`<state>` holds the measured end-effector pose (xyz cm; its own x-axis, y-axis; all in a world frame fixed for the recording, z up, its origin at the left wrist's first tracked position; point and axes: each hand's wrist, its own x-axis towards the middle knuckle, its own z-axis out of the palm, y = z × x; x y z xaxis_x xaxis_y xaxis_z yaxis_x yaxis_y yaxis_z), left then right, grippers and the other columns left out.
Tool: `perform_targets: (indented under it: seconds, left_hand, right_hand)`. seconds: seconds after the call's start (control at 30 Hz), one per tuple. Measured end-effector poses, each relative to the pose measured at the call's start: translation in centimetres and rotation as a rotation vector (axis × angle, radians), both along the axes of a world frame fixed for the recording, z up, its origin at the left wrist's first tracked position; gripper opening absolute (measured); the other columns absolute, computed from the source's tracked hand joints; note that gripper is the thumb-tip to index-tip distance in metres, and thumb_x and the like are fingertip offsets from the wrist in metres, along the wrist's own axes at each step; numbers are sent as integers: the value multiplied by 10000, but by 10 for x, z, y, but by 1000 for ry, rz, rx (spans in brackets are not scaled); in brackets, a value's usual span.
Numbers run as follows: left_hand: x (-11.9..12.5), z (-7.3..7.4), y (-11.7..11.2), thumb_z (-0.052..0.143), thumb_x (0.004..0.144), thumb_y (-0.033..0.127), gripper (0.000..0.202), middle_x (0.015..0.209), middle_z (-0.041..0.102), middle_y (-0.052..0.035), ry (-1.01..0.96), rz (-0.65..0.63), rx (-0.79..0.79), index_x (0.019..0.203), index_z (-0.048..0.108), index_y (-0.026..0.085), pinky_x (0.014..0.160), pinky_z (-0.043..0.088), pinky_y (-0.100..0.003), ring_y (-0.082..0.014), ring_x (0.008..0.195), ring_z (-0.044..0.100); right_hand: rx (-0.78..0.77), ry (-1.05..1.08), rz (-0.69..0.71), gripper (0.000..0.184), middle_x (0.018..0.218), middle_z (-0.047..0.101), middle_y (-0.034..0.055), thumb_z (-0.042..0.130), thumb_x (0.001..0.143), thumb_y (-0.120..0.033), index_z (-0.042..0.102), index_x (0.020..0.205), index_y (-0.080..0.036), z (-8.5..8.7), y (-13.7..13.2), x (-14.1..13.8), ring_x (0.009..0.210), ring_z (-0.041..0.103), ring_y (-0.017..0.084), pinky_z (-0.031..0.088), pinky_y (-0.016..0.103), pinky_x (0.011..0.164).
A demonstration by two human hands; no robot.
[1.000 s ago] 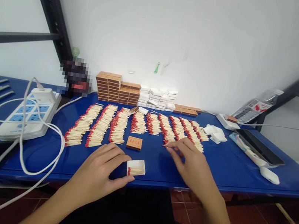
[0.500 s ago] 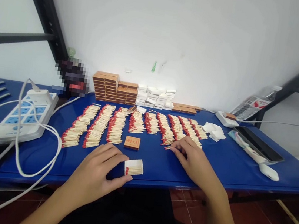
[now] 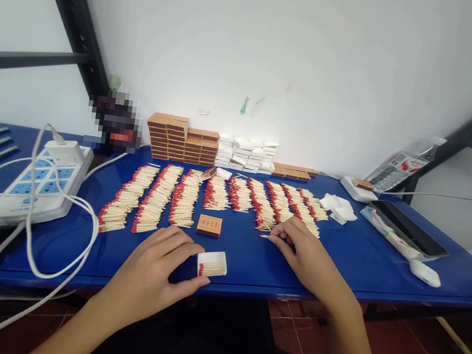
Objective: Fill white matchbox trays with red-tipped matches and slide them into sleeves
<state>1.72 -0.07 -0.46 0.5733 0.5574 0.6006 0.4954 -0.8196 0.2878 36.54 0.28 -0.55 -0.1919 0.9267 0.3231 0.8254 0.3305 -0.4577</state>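
Note:
My left hand (image 3: pixel 165 264) grips the left end of a white matchbox tray (image 3: pixel 220 258) between thumb and forefinger. Inside it, several red-headed matches (image 3: pixel 213 269) lie side by side along the near wall. My right hand (image 3: pixel 297 245) is closed in a pinch at the near end of a match row (image 3: pixel 260 207). From its fingertips a match (image 3: pixel 264 236) sticks out to the left, just off the row. Between the hands, behind the tray, a brown matchbox sleeve (image 3: pixel 209 225) with red lettering lies flat on the blue table (image 3: pixel 245 261).
Further rows of matches (image 3: pixel 152 203) spread across the table. Against the wall stand stacked brown matchboxes (image 3: pixel 167 131) and white trays (image 3: pixel 246 153). White pieces (image 3: pixel 338 208), a phone (image 3: pixel 408 226) and a tilted bottle (image 3: pixel 406 164) are at right; a power strip (image 3: pixel 42 183) with looped cables is left.
My right hand has drawn slightly back toward me, and the pinched match now stands out from the row. The left hand and tray have hardly moved.

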Motion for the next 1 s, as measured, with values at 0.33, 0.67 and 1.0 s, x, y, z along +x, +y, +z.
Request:
perform_targets:
  seconds: [0.33, 0.67, 1.0]
  left_hand:
    - [0, 1, 0, 821, 982, 286, 234, 1039, 760, -61, -7, -7, -8, 1175, 709, 213, 932, 555, -420, -253, 959, 685]
    - [1, 2, 0, 841, 962, 263, 251, 1035, 759, -56, -6, -22, -4, 1159, 696, 209, 892, 547, -411, -246, 937, 670]
    - [1, 2, 0, 841, 965, 286, 252, 1045, 764, -58, -2, -8, -15, 1170, 709, 222, 889, 561, -415, -249, 956, 690]
  right_hand:
    - [32, -36, 5, 166, 1040, 670, 62, 528, 1121, -284, 622, 989, -243, 3, -1, -12, 920, 693, 225, 561, 375, 837]
    - [235, -325, 205, 142, 1019, 649, 70, 534, 1121, -159, 646, 1044, -200, 16, -34, -106, 894, 647, 221, 510, 348, 686]
    - [125, -126, 225, 91, 1054, 663, 54, 591, 1121, -232, 680, 1104, -230, 18, -33, -93, 936, 682, 208, 565, 341, 776]
